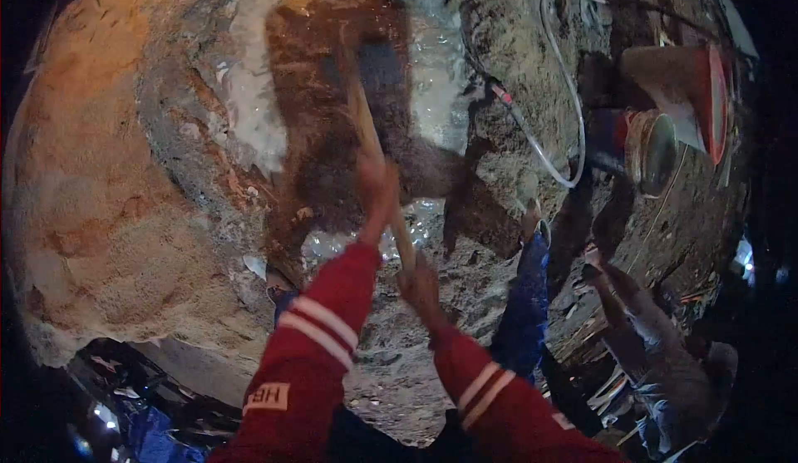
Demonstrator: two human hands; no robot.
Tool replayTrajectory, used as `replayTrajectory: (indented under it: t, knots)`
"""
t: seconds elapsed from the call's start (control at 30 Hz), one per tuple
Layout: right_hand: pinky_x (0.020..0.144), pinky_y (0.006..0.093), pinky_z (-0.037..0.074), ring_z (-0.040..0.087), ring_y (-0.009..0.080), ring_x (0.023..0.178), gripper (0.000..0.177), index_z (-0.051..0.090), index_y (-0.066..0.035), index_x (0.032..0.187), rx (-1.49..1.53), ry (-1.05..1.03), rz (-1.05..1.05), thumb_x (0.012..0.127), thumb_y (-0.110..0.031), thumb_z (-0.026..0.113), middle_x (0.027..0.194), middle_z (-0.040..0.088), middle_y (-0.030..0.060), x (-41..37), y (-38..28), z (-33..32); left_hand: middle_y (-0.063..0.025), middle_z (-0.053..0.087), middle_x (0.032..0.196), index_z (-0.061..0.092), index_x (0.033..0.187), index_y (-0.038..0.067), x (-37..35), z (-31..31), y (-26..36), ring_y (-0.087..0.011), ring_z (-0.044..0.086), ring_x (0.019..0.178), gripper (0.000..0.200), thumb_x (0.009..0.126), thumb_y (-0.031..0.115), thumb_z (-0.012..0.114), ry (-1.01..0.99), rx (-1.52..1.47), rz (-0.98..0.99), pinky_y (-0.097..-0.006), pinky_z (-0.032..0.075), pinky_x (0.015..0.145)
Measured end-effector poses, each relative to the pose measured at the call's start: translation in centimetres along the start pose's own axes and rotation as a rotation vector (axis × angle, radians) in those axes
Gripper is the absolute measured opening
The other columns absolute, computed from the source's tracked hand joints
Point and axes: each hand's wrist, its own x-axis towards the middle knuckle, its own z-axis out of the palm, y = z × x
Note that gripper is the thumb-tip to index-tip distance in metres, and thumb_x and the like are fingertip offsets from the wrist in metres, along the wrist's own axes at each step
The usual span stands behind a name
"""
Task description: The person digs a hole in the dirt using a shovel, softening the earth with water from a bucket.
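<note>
Two hands point(378, 187), one wooden handle point(363, 118), one pale hose point(580, 122), two containers point(638, 151) (one red-rimmed), one other person point(665, 363).

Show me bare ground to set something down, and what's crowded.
Barest: the uneven sand at far left, bordered by grey mud. Crowded: the right, with hose, round vessel and red-rimmed basin; the middle, where left hand and right hand grip the wooden handle.

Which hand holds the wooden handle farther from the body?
The left hand: it grips the wooden handle farther forward, while the right hand holds its near end.
</note>
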Motion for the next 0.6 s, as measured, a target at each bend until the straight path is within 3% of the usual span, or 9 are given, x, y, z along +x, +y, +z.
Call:
replayTrajectory:
  t: [0.03, 0.1, 0.13, 0.23, 0.3, 0.37, 0.43, 0.5, 0.6]
  knots:
    - [0.069, 0.0471, 0.046, 0.057, 0.0432, 0.08, 0.045, 0.044, 0.008, 0.108, -0.079, 0.001, -0.023, 0.073, -0.014, 0.062, 0.087, 0.058, 0.0269, 4.3, -1.8, -1.3, -0.0214, 0.056, 0.092, 0.047, 0.102, -0.003, 4.0, 1.2, 2.0, -0.0371, 0.056, 0.088, 0.038, 0.072, 0.016, 0.061, -0.026, 0.155, 0.017, -0.0432, 0.044, 0.075]
    - [0.067, 0.0477, 0.046, 0.057, 0.0431, 0.078, 0.038, 0.046, 0.007, 0.1, 0.045, 0.118, -0.088, 0.072, -0.013, 0.06, 0.083, 0.058, 0.0259, 11.3, -4.3, -2.7, -0.0196, 0.057, 0.084, 0.047, 0.099, -0.007, 11.5, 4.6, 3.7, -0.0335, 0.059, 0.077, 0.038, 0.072, 0.016, 0.06, 0.021, 0.056, 0.083, -0.0417, 0.046, 0.065]
    - [0.068, 0.048, 0.046, 0.057, 0.0434, 0.08, 0.037, 0.046, 0.007, 0.1, 0.031, 0.11, -0.099, 0.072, -0.014, 0.06, 0.084, 0.058, 0.0267, 14.7, -4.9, -3.1, -0.0222, 0.058, 0.085, 0.048, 0.098, -0.008, 14.7, 6.1, 3.4, -0.0338, 0.06, 0.078, 0.041, 0.069, 0.017, 0.062, 0.051, -0.029, 0.234, -0.0411, 0.047, 0.065]
    - [0.071, 0.0483, 0.045, 0.055, 0.0441, 0.085, 0.036, 0.047, 0.006, 0.099, 0.057, 0.1, -0.033, 0.072, -0.015, 0.059, 0.087, 0.056, 0.0282, 17.8, -6.3, -3.8, -0.0263, 0.057, 0.093, 0.049, 0.101, -0.008, 19.1, 8.2, 5.2, -0.0344, 0.06, 0.088, 0.045, 0.068, 0.02, 0.063, -0.135, 0.184, 0.114, -0.0412, 0.047, 0.07]
    - [0.072, 0.0485, 0.044, 0.054, 0.0446, 0.087, 0.035, 0.047, 0.005, 0.097, 0.099, 0.07, 0.056, 0.072, -0.016, 0.058, 0.089, 0.055, 0.0291, 15.9, -5.8, -3.3, -0.028, 0.056, 0.099, 0.05, 0.104, -0.007, 18.1, 8.5, 5.0, -0.0362, 0.058, 0.094, 0.049, 0.066, 0.02, 0.063, -0.226, 0.164, -0.066, -0.0415, 0.047, 0.076]
    - [0.074, 0.0482, 0.044, 0.054, 0.045, 0.089, 0.037, 0.048, 0.005, 0.098, 0.139, 0.11, -0.019, 0.073, -0.02, 0.06, 0.092, 0.054, 0.0292, 14.3, -4.7, -2.1, -0.0264, 0.056, 0.1, 0.05, 0.102, -0.006, 15.0, 9.0, 3.4, -0.0372, 0.056, 0.096, 0.044, 0.067, 0.017, 0.062, -0.187, 0.377, 0.132, -0.0418, 0.046, 0.08]
    - [0.075, 0.0475, 0.044, 0.054, 0.0448, 0.089, 0.039, 0.048, 0.005, 0.098, 0.171, 0.042, 0.151, 0.073, -0.022, 0.061, 0.094, 0.054, 0.029, 10.9, -5.0, -3.2, -0.0241, 0.057, 0.1, 0.049, 0.101, -0.005, 9.7, 8.0, 5.6, -0.0381, 0.056, 0.096, 0.041, 0.067, 0.015, 0.061, -0.158, 0.311, 0.004, -0.0421, 0.045, 0.081]
    - [0.075, 0.0483, 0.045, 0.056, 0.0447, 0.086, 0.041, 0.045, 0.006, 0.1, 0.222, 0.062, 0.103, 0.072, -0.02, 0.059, 0.091, 0.055, 0.0296, 7.8, -2.8, -1.5, -0.0234, 0.057, 0.097, 0.048, 0.101, -0.003, 7.9, 8.5, 2.2, -0.0386, 0.055, 0.096, 0.039, 0.068, 0.013, 0.06, -0.28, 0.369, -0.104, -0.0425, 0.045, 0.081]
    - [0.074, 0.0482, 0.044, 0.053, 0.0462, 0.089, 0.042, 0.046, 0.007, 0.1, 0.156, -0.034, 0.197, 0.074, -0.023, 0.061, 0.095, 0.053, 0.0299, 3.1, -1.8, -2.3, -0.0249, 0.056, 0.093, 0.048, 0.1, -0.004, 3.4, 8.6, -2.9, -0.0385, 0.057, 0.092, 0.043, 0.066, 0.016, 0.065, -0.25, 0.231, -0.074, -0.0427, 0.046, 0.077]
